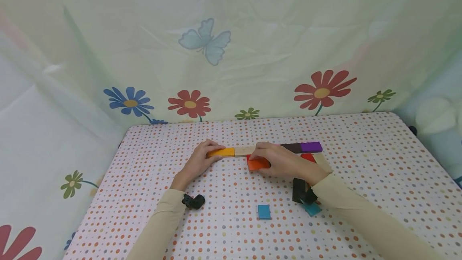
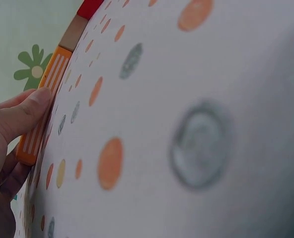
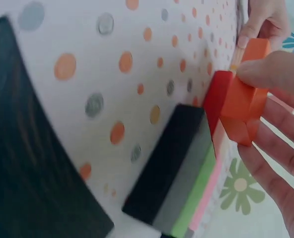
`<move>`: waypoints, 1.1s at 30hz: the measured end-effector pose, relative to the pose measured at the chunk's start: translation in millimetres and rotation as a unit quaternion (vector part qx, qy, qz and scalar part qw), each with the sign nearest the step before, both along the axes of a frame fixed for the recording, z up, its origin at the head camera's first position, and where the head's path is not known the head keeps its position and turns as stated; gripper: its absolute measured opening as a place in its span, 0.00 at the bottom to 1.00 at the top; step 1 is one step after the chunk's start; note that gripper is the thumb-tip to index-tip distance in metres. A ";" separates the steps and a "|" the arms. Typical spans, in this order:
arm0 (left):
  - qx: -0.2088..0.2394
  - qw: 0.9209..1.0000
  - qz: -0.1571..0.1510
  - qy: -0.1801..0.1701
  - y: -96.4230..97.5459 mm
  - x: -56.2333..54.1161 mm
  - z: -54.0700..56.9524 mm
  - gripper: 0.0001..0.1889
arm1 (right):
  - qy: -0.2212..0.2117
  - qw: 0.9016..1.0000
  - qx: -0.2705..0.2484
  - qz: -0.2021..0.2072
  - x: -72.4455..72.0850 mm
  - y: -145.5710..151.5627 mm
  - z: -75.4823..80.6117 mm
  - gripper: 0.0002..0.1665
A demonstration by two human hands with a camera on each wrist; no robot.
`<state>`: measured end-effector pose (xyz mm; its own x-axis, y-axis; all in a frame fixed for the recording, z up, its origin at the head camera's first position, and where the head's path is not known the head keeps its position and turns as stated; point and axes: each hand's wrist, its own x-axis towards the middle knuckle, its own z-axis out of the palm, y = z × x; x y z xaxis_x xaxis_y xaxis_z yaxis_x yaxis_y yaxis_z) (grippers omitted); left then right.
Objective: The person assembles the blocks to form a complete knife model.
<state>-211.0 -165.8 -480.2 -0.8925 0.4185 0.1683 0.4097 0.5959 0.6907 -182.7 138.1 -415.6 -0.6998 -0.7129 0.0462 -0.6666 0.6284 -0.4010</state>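
Observation:
My left hand pinches a yellow-orange block at the left end of a row, its thumb on the near striped side. An orange block is held in my right hand, between thumb and fingers in the right wrist view. Right beside the orange block is a red block. The row runs on with a pale wooden block, then, past the right hand, a dark brown block and a purple block. My right hand hides the row's middle.
Near the right forearm lie another red block, a pale block, a black block and a blue block. A second blue block lies nearer the front on the dotted tablecloth. A flowered curtain hangs behind.

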 end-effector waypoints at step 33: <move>-0.007 1.000 0.013 -0.012 1.3 1.9 3.7 0.18 | 0.055 0.997 0.040 -0.038 15.7 -14.0 -13.4 0.22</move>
<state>-209.1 -164.5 -476.5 -0.9065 0.3976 0.1418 0.3782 0.6157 0.6913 -167.0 124.1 -428.9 -0.7458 -0.6625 0.0703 -0.6528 0.7057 -0.2752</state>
